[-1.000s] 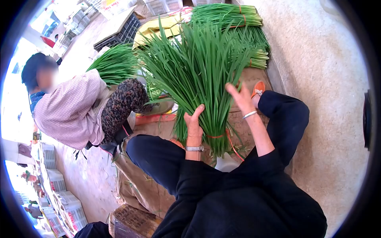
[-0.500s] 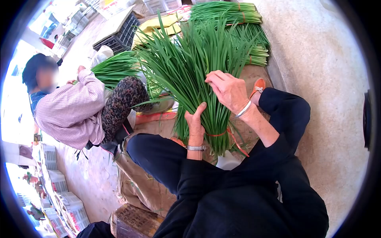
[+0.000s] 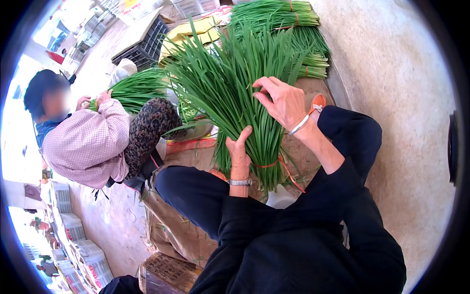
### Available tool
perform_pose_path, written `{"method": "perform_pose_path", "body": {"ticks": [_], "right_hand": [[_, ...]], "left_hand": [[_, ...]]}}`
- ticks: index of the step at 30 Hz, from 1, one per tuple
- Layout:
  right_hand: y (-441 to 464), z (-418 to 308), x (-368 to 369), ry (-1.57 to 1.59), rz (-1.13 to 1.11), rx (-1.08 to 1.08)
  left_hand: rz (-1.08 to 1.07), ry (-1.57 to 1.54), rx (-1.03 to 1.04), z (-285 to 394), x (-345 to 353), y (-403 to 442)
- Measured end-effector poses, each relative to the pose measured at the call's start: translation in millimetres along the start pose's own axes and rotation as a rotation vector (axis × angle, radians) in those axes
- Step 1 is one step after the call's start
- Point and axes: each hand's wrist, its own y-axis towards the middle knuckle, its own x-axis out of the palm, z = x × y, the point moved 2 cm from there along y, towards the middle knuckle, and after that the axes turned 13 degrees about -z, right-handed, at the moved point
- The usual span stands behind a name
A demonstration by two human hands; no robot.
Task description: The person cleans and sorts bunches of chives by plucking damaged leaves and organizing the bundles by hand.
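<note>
Chive bundle (image 3: 230, 93), garlic chives by the look, between the wearer's knees (image 3: 171, 182); stems toward the body, leaves fanned outward, red tie (image 3: 266, 165) round the lower stems. Left hand (image 3: 239, 153) grips its side, thumb in front. Right hand (image 3: 285, 103) narrow at the leaves; cannot tell whether a blade is pinched. My judgement: left firm without crushing, right light, one blade at a time, tie undisturbed. Beyond: tied chive stack (image 3: 274, 14). Farther off: dark plastic crate (image 3: 152, 41), board (image 3: 135, 32) atop, contents hidden; white baskets (image 3: 196, 7), contents unclear.
</note>
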Motion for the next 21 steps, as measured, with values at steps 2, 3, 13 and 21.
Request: {"method": "perform_pose_path", "body": {"ticks": [2, 3, 13, 21], "right_hand": [[3, -3, -2, -0.017, 0.004, 0.004], [4, -3, -3, -0.033, 0.008, 0.009], [15, 5, 3, -0.177, 0.055, -0.055], [14, 11, -1, 0.061, 0.129, -0.052]], "left_hand": [[-0.002, 0.016, 0.002, -1, -1, 1], [-0.004, 0.020, 0.009, -2, -2, 2], [-0.012, 0.065, 0.022, 2, 3, -1], [-0.024, 0.047, 0.032, -2, 0, 0]]}}
